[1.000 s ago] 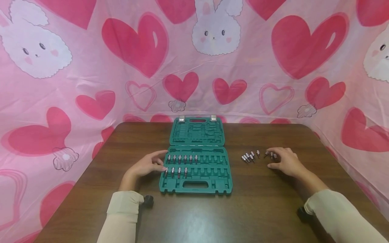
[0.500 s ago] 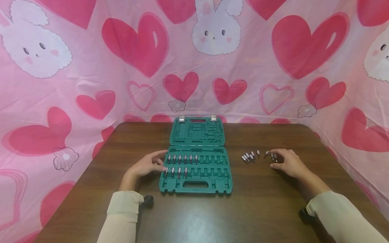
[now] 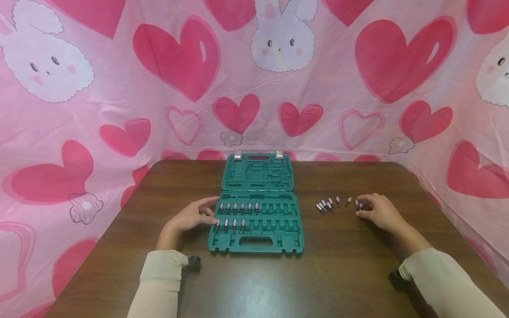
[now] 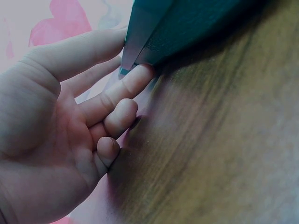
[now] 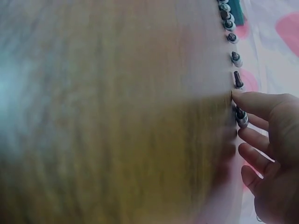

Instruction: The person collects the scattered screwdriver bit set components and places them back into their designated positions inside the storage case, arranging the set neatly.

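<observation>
A green tool case (image 3: 256, 242) lies unfolded on the table, two rows of bit sockets (image 3: 235, 207) filling the left part of its slots. My left hand (image 3: 191, 215) rests against its left edge. In the left wrist view the thumb and fingers touch the case side (image 4: 149, 35), spread along it. My right hand (image 3: 377, 212) is at the right end of the loose bit sockets (image 3: 329, 203), thumb and index finger apart around a pair of bit sockets (image 3: 359, 205). In the right wrist view one bit socket (image 5: 241, 117) stands between thumb and fingers.
The case lid (image 3: 257, 172) with two metal latches lies back at the far side. A lone bit socket (image 3: 348, 201) stands left of my right hand. Behind the brown table (image 3: 334, 278) hangs a pink curtain (image 3: 278, 88) with hearts and rabbits.
My right hand has shifted slightly right, away from the lone bit socket and over to the pair at the right end. The left hand and the case have stayed put.
</observation>
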`<state>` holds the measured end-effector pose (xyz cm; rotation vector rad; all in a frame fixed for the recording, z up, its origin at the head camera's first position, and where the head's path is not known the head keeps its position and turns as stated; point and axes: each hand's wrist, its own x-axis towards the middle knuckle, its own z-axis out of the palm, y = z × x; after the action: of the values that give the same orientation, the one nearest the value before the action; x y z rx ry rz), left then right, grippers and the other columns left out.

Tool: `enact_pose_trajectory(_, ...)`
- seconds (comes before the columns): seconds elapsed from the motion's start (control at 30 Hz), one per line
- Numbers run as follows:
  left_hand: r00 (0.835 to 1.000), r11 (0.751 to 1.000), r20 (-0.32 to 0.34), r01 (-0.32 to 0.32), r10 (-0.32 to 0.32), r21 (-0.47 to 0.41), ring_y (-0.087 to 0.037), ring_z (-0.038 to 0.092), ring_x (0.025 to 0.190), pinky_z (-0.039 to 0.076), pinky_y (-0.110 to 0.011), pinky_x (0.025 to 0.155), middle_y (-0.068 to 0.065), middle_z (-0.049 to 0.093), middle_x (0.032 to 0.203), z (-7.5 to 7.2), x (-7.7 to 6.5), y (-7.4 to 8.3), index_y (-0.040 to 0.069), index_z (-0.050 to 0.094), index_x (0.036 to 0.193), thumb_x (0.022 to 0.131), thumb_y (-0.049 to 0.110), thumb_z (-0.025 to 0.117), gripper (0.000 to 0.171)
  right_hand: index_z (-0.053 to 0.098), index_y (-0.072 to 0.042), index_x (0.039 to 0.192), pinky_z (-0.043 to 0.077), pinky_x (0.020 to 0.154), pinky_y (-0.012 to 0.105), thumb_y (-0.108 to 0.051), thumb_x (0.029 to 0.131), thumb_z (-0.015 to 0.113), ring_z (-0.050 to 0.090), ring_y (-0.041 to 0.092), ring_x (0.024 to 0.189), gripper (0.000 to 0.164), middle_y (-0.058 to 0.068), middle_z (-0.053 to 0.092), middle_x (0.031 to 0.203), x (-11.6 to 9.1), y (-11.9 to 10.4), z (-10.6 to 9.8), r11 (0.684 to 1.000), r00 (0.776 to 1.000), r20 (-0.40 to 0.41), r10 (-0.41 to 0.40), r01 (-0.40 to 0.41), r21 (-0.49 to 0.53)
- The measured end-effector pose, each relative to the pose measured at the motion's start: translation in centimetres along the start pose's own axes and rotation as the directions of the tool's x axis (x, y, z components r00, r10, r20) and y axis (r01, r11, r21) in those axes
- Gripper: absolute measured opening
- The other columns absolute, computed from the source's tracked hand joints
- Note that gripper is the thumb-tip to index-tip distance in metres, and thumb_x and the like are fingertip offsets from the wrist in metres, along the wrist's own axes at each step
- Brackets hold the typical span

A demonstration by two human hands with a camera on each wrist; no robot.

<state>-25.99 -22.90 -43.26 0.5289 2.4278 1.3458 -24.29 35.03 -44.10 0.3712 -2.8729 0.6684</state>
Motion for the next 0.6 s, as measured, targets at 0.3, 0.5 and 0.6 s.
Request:
enact_pose_trajectory(0.3, 1.0, 1.0, 0.003, 0.007, -0.007, -0.003, -0.03, 0.061, 0.089, 0.045, -0.05, 0.09, -0.013, 0.066, 0.091, 0.06, 0.06, 0.26, 0.001, 0.033, 0.15, 0.088, 0.012, 0.071, 0.073, 0.067, 0.009, 0.106, 0.043, 0.079, 0.056, -0.019, 0.077, 0.082, 0.059, 0.038, 0.087, 0.043, 0.024, 0.063, 0.096, 0.12, 0.23, 0.14, 1.0, 0.999, -0.025, 0.023, -0.024, -0.018)
enact_pose_trajectory(0.5, 1.0, 1.0, -0.011, 0.011, -0.011, 0.005, -0.025, 0.061, 0.089, 0.045, -0.049, 0.092, -0.009, 0.067, 0.092, 0.1, -0.08, 0.31, 0.008, 0.036, 0.15, 0.087, 0.018, 0.073, 0.074, 0.067, 0.009, 0.102, 0.042, 0.081, 0.057, -0.021, 0.077, 0.082, 0.058, 0.041, 0.091, 0.042, 0.025, 0.063, 0.097, 0.07, 0.24, 0.04, 0.999, 0.999, -0.03, 0.026, -0.027, -0.028)
enact_pose_trajectory(0.6, 1.0, 1.0, -0.011, 0.014, -0.014, 0.01, -0.024, 0.061, 0.09, 0.045, -0.05, 0.093, -0.008, 0.067, 0.092, 0.08, -0.03, 0.12, 0.009, 0.036, 0.15, 0.087, 0.02, 0.073, 0.074, 0.068, 0.007, 0.099, 0.042, 0.081, 0.057, -0.021, 0.076, 0.082, 0.058, 0.041, 0.09, 0.039, 0.024, 0.063, 0.096, 0.07, 0.28, 0.1, 0.999, 0.999, -0.029, 0.029, -0.03, -0.028)
